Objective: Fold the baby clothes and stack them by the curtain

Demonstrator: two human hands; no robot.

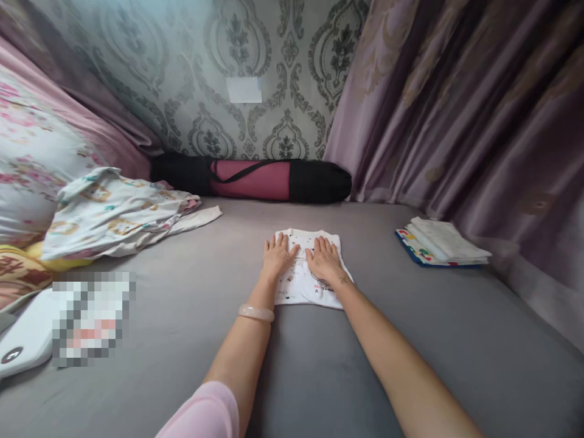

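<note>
A white printed garment [296,291], folded into a small rectangle, lies flat on the grey sheet [205,340] in front of me. My left hand [277,255] rests palm down on its left side, fingers spread. On its right side lies my right hand [323,260], also palm down with the fingers apart. Neither hand grips the cloth. Small dark figures and some red lettering show on the fabric between and below my hands. A pale bangle [256,313] circles my left forearm.
A folded stack of cloths [442,243] sits at the right. Crumpled printed clothes [114,213] lie at the left beside a floral pillow [27,146]. A white object [36,322] is nearer, at the left. A black and pink bag [253,179] lies along the patterned wall.
</note>
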